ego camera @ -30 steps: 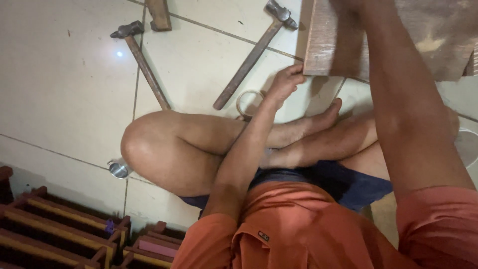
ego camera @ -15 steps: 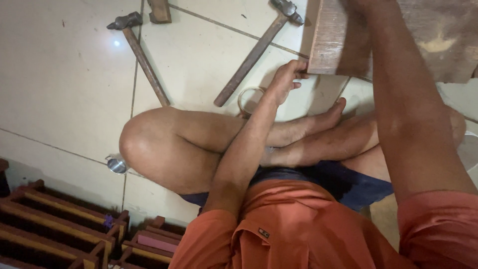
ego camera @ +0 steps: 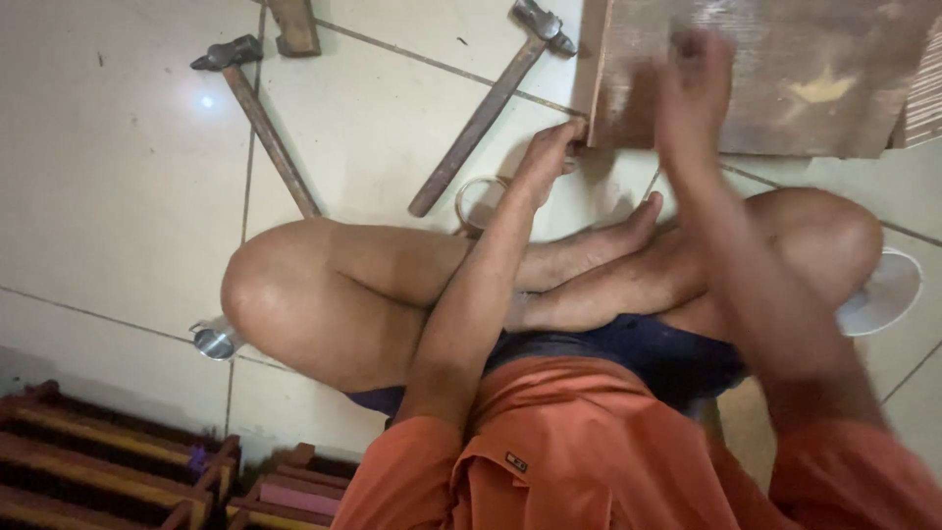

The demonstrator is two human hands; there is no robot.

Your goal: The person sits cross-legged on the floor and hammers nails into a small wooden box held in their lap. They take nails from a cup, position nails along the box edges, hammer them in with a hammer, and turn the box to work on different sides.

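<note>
You sit on a pale cream tiled floor (ego camera: 118, 177) crossed by thin dark grout lines. The board (ego camera: 785, 79) is brown with a streaky grain and a yellowish patch. Two hammers (ego camera: 265, 123) (ego camera: 486, 113) have brown handles and dark grey heads. Your shirt (ego camera: 589, 461) is orange, your shorts (ego camera: 648, 348) dark blue. Dark reddish-brown wooden frames (ego camera: 98, 461) lie at the lower left.

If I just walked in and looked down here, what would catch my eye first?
Probably the wooden board lying on the tiled floor at top right, with the left hand gripping its near corner and the blurred right hand over it. Next, two hammers lie on the tiles to its left, beyond the crossed bare legs.
</note>
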